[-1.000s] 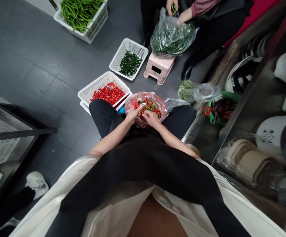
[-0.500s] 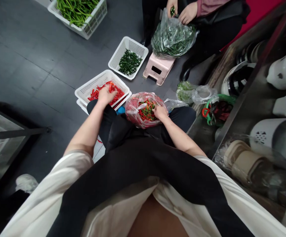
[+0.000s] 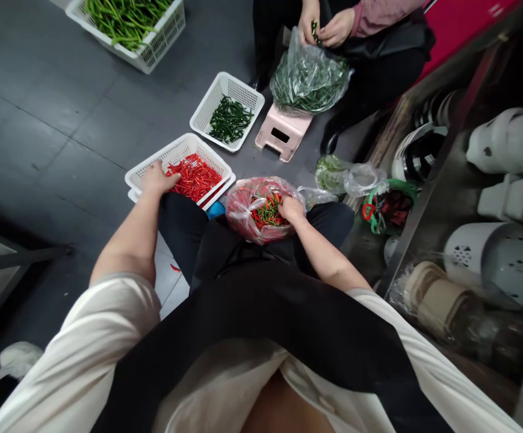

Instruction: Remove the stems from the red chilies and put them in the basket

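Note:
My left hand (image 3: 156, 178) is at the left end of a white perforated basket (image 3: 184, 143), its fingers apart beside the red chilies (image 3: 195, 177); no chili shows in it. On my lap rests a clear plastic bag (image 3: 241, 207) with a red tint, full of red and green chilies (image 3: 268, 211). My right hand (image 3: 290, 208) reaches into the bag's right side, fingers bent against the chilies. Its fingertips are partly hidden, and what they grip cannot be made out.
Ahead is a white basket (image 3: 204, 111) of green chilies. Another person's hands (image 3: 322, 27) work over a bag of greens (image 3: 310, 81) on a pink stool (image 3: 283, 129). A shelf with white containers (image 3: 493, 258) stands right; a large basket (image 3: 164, 45) is far left.
My left hand has moved left within the basket, opened and let go of the red chilies it held. My right hand stays at the bag. The view has shifted slightly.

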